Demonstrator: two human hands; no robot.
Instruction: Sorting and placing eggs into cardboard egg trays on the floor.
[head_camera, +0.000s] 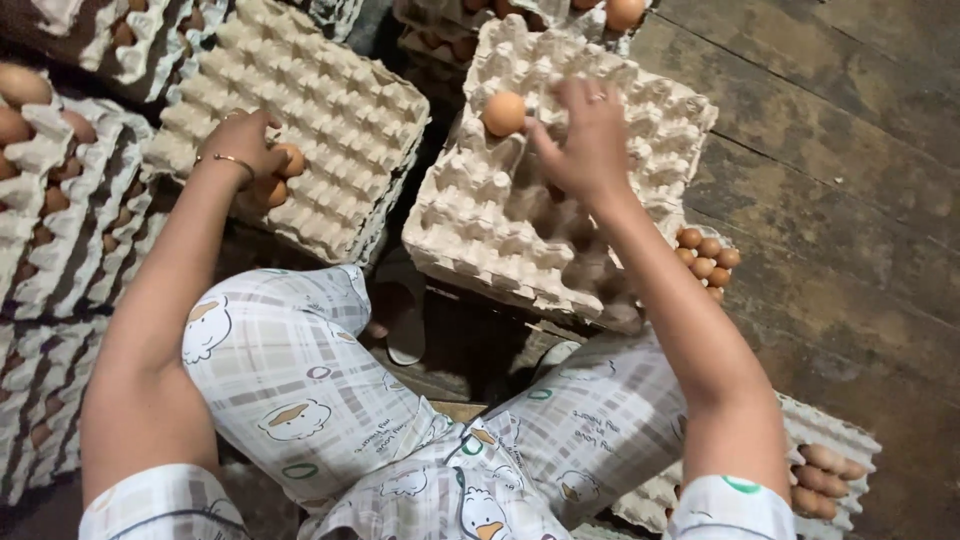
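My left hand (245, 140), with a thin bracelet on the wrist, rests on the near corner of a pale cardboard egg tray (330, 100) and closes on brown eggs (282, 170) there. My right hand (585, 140) reaches over a second cardboard egg tray (480, 220) in front of me. Its fingers are curled, with the fingertips just beside a single brown egg (504, 113) that sits in a cell of that tray; I cannot tell whether they touch it. A ring shows on one finger.
Stacks of filled egg trays (60, 200) stand at the left. More eggs (705, 260) lie in a tray behind my right forearm, and another tray with eggs (825, 470) sits at the lower right. A worn wooden floor (840, 150) runs to the right. My knees in patterned trousers fill the foreground.
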